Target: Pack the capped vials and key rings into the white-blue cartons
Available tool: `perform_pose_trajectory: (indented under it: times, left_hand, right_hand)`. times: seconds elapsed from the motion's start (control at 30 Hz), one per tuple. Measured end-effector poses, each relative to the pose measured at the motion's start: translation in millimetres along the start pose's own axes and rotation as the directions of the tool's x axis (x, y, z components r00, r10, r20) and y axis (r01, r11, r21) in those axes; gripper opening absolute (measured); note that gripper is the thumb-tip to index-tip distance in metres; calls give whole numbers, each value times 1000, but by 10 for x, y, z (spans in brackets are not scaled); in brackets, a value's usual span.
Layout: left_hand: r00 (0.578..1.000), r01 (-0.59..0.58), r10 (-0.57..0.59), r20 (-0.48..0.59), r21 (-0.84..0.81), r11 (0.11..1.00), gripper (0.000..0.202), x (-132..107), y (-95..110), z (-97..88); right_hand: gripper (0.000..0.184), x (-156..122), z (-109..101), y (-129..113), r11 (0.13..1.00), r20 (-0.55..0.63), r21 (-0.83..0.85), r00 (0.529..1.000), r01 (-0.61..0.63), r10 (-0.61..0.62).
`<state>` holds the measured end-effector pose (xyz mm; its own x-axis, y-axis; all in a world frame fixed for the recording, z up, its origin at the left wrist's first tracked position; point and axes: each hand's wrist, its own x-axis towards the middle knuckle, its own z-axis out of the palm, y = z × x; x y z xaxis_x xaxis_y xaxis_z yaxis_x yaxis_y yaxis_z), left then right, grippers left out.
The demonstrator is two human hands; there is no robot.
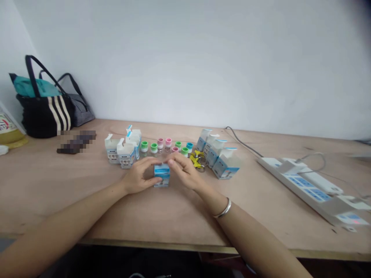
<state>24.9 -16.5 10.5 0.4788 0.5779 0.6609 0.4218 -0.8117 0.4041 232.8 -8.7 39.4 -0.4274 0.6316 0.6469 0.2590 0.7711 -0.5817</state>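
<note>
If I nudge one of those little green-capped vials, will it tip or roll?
The squat clear vial with a green cap stands upright, so a light push probably won't tip it. Its round body would likely roll if laid on the smooth wooden tabletop.

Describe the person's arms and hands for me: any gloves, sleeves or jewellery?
The left hand and right hand are bare, without gloves, and both forearms show no sleeves. A thin silver bangle circles the right wrist; the left wrist shows no jewellery.

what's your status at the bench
Left hand and right hand both on small white-and-blue carton. Row of colour-capped vials just behind it.
</note>
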Motion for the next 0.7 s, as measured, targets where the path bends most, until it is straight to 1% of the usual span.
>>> perform_pose_trajectory:
  times: [0.07,0.1,0.13,0.2,0.23,0.27,0.3,0.33,0.4,0.43,0.5,0.57,0.6,0.63,0.7]
  left_hand:
    - [993,8,-8,119,3,1000,44,34,43,-147]
    - [983,16,-19,184,18,1000,43,49,68,-246]
    - [969,26,-34,245,35,999,39,61,93,-360]
    - [924,76,-98,371,75,994,31,65,134,-615]
    - [893,117,-148,424,98,988,29,54,142,-748]
    - [863,159,-193,466,112,981,29,32,137,-879]
    - [838,209,-239,490,116,971,29,-2,119,-1004]
    - [822,259,-285,492,122,958,29,-45,86,-1120]
    - [783,340,-363,506,140,930,31,-151,-14,-1314]
    - [770,370,-396,501,154,916,31,-205,-74,-1389]
    - [748,424,-431,505,137,895,30,-295,-190,-1491]
    - [740,472,-448,502,87,878,28,-335,-279,-1522]
    - [739,494,-456,495,61,867,28,-333,-309,-1513]
    - [740,514,-467,484,41,857,28,-319,-331,-1490]
    - [750,538,-487,447,16,843,30,-264,-349,-1415]
  right_hand:
    - [31,68,17,71,995,-76,46,993,-91,94]
    - [29,113,32,105,992,-90,38,988,-119,122]
    - [26,164,55,133,991,-74,9,988,-133,134]
    - [17,277,135,168,989,34,-91,993,-112,116]
    - [17,334,196,175,985,112,-154,989,-76,93]
    - [23,389,271,175,977,183,-211,981,-31,71]
    - [32,439,358,171,965,245,-261,969,20,46]
    - [40,484,454,164,947,298,-313,954,71,27]
    - [49,551,647,147,934,311,-346,950,87,26]
    - [47,571,732,138,924,312,-369,950,97,25]
    - [33,580,843,116,890,288,-441,957,119,15]
    - [15,550,853,89,855,272,-496,962,151,-11]
    - [9,524,817,71,843,272,-511,962,168,-27]
    - [8,491,758,50,832,278,-522,960,188,-42]
    - [12,418,587,0,808,286,-548,956,217,-62]
